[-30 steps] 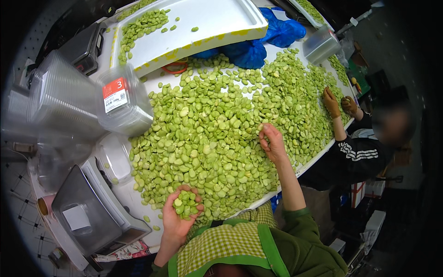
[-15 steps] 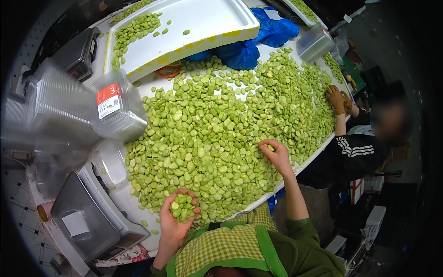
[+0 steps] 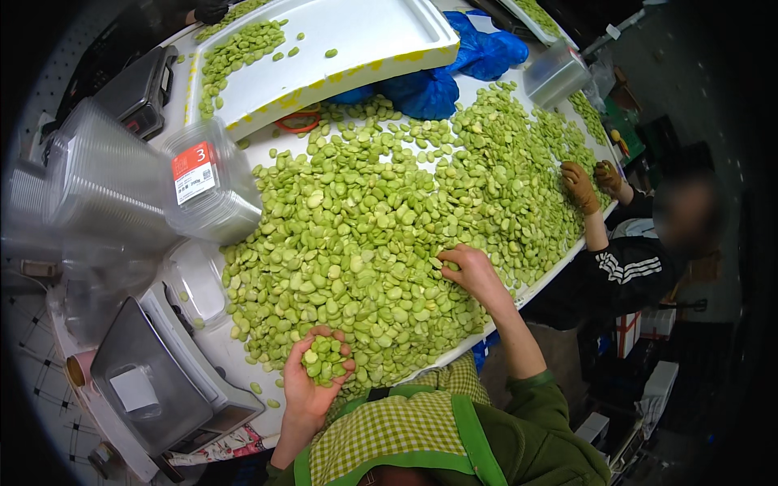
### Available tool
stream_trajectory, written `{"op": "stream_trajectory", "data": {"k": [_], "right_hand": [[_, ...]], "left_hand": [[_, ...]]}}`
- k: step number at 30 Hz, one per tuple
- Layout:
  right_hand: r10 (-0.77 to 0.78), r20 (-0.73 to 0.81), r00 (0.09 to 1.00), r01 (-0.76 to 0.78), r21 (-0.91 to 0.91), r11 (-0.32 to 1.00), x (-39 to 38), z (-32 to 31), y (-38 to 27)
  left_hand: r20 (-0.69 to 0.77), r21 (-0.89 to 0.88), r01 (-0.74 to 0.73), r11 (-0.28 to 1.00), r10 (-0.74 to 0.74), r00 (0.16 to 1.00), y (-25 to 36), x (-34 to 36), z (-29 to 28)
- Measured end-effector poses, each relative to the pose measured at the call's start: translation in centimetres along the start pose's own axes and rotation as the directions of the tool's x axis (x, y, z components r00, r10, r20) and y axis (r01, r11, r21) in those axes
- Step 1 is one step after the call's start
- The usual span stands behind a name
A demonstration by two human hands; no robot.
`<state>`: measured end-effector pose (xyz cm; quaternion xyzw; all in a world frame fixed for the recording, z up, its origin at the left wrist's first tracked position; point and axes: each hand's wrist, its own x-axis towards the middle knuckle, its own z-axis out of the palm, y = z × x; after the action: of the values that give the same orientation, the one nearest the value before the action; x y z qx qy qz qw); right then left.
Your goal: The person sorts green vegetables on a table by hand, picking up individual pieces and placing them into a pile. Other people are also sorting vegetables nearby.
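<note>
One handful of green beans filled your cupped left hand at the near edge of the pile, while your right hand, newly shifted left, narrowed its fingers over more, its hold unclear, apparently still picking.

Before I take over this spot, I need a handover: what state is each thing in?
Bean heap: loose, spread wide
Left hand: cupped, holding some beans
Right hand: fingers bent, at the bean heap; whether it grips one is unclear
White tray: mostly bare, beans toward its left end
Clear tubs on the left: nested in stacks
Near scale: white paper on top
Blue plastic: crumpled
Co-worker's gloves: worn
</note>
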<state>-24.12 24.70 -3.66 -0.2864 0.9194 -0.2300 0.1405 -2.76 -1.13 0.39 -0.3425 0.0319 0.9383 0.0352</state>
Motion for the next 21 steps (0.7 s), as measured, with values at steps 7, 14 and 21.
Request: {"op": "stream_trajectory", "data": {"k": [7, 14, 21], "right_hand": [[0.351, 0.016, 0.936, -0.319, 0.458, 0.830, -0.8, 1.0, 1.3], [0.439, 0.194, 0.877, -0.105, 0.970, -0.219, -1.9, 0.7, 3.3], [0.591, -0.147, 0.793, -0.225, 0.831, 0.509, 3.0, -0.1, 4.6]], "left_hand": [[-0.016, -0.002, -0.007, 1.000, 0.007, 1.000, 0.1, -0.1, 0.0], [-0.032, 0.016, 0.000, 1.000, 0.001, 0.999, 0.2, 0.0, 0.1], [-0.031, 0.018, -0.006, 1.000, 0.006, 0.999, 0.3, 0.0, 0.0]]}}
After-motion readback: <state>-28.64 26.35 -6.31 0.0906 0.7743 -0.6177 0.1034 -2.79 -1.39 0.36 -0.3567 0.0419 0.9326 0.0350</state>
